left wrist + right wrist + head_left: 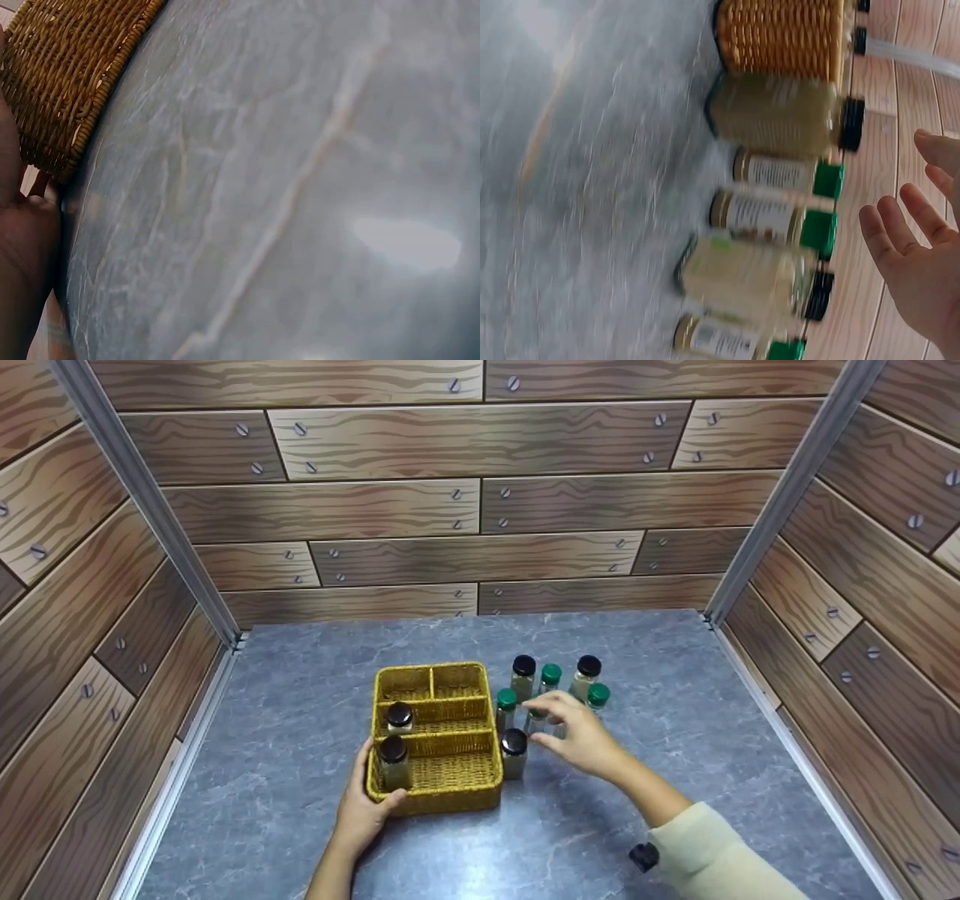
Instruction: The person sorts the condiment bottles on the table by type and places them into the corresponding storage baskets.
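My left hand (pixel 364 814) grips the front left corner of a golden woven basket (pixel 450 802), thumb at the front rim and fingers along the left side. Inside the basket, one black-lidded jar (pixel 394 765) stands in the front compartment and another black-lidded jar (pixel 400 718) in the one behind. Right of the basket, my right hand (pixel 589 739) hovers over a group of spice jars, fingers spread and slightly bent, holding nothing. Nearest it are a black-lidded jar (pixel 514 757), a green-capped jar (pixel 506 712) and a second green-capped jar (pixel 761 217). The hand partly hides some jars.
Farther back in the group stand a black-lidded jar (pixel 523 679), a green-capped jar (pixel 550 676) and another black-lidded jar (pixel 586 679). Wood-patterned walls (pixel 480 502) enclose the grey marbled table (pixel 285 735). A small black device (pixel 643 856) shows beside the right sleeve.
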Available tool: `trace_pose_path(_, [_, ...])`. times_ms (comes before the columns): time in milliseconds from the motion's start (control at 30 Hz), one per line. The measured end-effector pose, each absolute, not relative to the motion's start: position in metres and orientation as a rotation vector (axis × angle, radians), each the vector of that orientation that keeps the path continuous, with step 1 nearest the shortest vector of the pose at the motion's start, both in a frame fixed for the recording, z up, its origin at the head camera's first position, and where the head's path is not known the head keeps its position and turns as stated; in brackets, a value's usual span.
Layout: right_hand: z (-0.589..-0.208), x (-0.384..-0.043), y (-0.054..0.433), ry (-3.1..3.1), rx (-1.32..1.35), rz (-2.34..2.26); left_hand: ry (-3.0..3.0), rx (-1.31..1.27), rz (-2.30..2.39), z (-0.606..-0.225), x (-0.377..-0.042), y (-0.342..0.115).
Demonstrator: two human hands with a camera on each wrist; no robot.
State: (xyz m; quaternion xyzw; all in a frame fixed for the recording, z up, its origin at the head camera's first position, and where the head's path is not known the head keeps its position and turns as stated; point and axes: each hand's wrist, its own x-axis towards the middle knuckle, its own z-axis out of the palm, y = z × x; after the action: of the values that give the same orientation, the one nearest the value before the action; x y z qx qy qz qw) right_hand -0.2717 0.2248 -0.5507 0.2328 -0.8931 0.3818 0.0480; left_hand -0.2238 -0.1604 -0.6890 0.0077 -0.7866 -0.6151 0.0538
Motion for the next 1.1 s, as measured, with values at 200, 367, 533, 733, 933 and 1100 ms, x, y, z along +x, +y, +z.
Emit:
trace_pose_path(200, [-0.546,-0.282,0.258,-2.68,0.566,1.202,-2.385,0.018,-1.863,-0.69,-0.224,-0.16])
trace_pose_path(367, [-0.544,-0.292,0.282,-2.656,0.462,1.27,-2.385,0.034,-1.861,-0.69,-0.224,-0.16])
trace_pose_path(533, [-0.547,-0.3,0.298,-2.643,0.345,1.279,-2.397,0.04,-1.863,-0.69,-0.223,-0.161])
trace_pose_path(733, [-0.555,-0.311,0.307,-2.652,0.2,1.242,-2.413,0.036,-1.84,-0.69,-0.224,-0.161])
trace_pose_path(933, [-0.567,-0.32,0.311,-2.67,0.065,1.27,-2.414,0.032,-1.838,-0.69,-0.225,-0.162])
trace_pose_path(1100, [-0.577,-0.323,0.311,-2.677,0.017,1.222,-2.409,0.035,-1.847,-0.69,-0.225,-0.161])
